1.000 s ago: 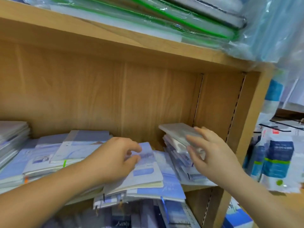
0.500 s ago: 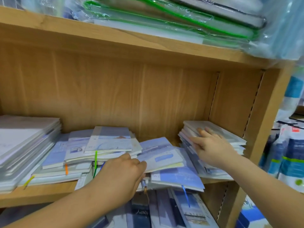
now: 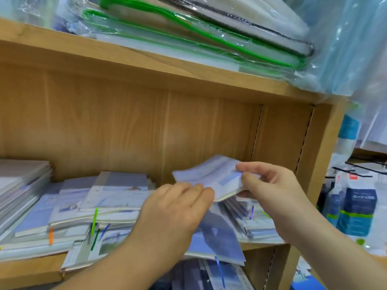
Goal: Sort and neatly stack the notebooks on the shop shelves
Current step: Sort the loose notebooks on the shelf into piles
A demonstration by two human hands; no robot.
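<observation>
The right hand [image 3: 272, 197] pinches the right edge of a pale blue notebook [image 3: 211, 174] between thumb and fingers, holding it tilted in the air above the right stack [image 3: 257, 222]. The left hand [image 3: 176, 208] has its fingers bunched together, tips at the notebook's near left corner (blur hides whether they grip it or only touch).

Risk: a pinch at one edge gives little control, so the notebook may sag or slip and land skewed. The right stack looks fanned and uneven, and a careless placement could slide its upper books off.

Under the left hand, a dark blue notebook [image 3: 217, 241] overhangs the front edge of the shelf [image 3: 27, 268]. A nudge from the forearm could tip it off. The middle heap [image 3: 113, 197] lies loose just to the left.
</observation>
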